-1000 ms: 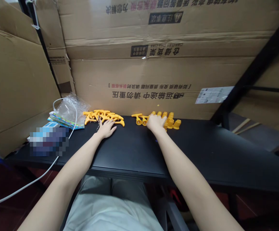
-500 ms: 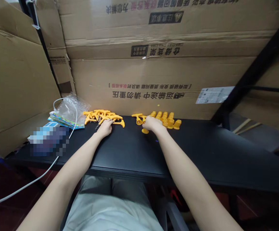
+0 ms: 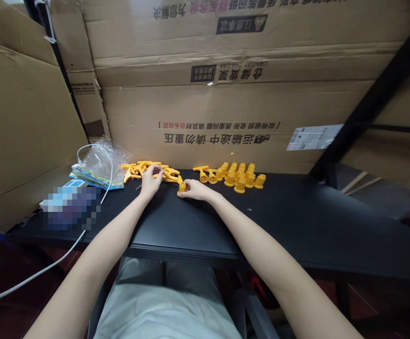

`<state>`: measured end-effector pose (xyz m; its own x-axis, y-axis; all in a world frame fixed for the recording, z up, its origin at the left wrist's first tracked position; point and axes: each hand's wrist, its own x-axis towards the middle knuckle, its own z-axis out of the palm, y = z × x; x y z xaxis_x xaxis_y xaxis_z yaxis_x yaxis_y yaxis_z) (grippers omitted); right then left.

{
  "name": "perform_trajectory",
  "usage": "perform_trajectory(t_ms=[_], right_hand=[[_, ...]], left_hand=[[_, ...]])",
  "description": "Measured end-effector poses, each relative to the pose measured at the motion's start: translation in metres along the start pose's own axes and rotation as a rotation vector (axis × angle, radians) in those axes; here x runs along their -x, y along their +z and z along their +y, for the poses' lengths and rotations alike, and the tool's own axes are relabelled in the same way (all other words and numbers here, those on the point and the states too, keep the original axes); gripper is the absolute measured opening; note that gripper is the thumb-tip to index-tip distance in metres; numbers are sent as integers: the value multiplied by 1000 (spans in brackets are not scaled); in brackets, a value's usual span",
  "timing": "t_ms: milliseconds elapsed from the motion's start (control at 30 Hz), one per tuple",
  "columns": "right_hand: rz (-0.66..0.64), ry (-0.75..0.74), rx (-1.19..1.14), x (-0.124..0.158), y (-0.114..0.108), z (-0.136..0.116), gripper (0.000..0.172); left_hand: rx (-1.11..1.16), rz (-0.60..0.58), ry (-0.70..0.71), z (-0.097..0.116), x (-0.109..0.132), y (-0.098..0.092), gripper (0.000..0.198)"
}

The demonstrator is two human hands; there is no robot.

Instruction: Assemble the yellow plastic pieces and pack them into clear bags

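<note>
Yellow plastic makes up the loose pile of T-shaped handles [image 3: 143, 165] at the back of the smooth black tabletop [image 3: 191, 230]. Well to the right of that pile lie two pieces [image 3: 204, 178], each seemingly a yellow T-shaped handle joined to a flared yellow cup, which look finished; farther right of the pile, beyond them, stands a group of loose, flared yellow plastic cups [image 3: 240, 183]. Judging by these counts, the work is at an early stage, with most handles and cups left apart. One more flared yellow plastic cup [image 3: 181, 187] is upright just beside the pile's right end, pinched between the thumb and fingers of the bare right hand [image 3: 197, 189]. At the pile's near side, the bare left hand [image 3: 151, 182] has its thumb and fingertips drawn close near a thin metal spiral [image 3: 157, 168], but I cannot tell whether they pinch anything. Against the frame of half a second ago, the right hand is now beside the pile instead of over by the two pieces, and the left hand's fingers are lifted rather than laid on the handles
</note>
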<state>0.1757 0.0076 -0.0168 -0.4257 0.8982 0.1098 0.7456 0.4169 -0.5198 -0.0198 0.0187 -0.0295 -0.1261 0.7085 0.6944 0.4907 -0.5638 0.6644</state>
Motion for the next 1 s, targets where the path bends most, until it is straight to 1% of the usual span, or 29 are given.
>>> perform_trajectory(t_ms=[100, 167, 233, 300, 400, 567, 633, 700, 833, 1000], right_hand=[[18, -9, 22, -1, 0, 2, 25], [42, -14, 78, -2, 0, 2, 26], [76, -22, 148, -3, 1, 3, 29], [104, -36, 181, -4, 1, 5, 30], [130, -76, 164, -5, 1, 8, 28], [171, -144, 219, -8, 2, 17, 22], [187, -156, 258, -10, 2, 21, 18], [194, -172, 301, -11, 1, 24, 17], [183, -197, 369, -10, -2, 26, 22], [194, -203, 366, -6, -5, 22, 25]], left_hand=[[38, 64, -5, 4, -1, -1, 6], [24, 82, 4, 6, -1, -2, 11], [-5, 65, 23, 7, -1, -3, 11], [-44, 13, 42, 7, 0, -2, 9], [-116, -140, 46, 7, 3, 1, 10], [-279, -515, 86, 6, 10, 3, 21], [-356, -607, 80, 4, 12, 3, 24], [-399, -624, 66, 2, 12, 3, 26], [-422, -604, 80, 3, 12, 2, 31], [-421, -568, 95, 7, 10, 0, 27]])
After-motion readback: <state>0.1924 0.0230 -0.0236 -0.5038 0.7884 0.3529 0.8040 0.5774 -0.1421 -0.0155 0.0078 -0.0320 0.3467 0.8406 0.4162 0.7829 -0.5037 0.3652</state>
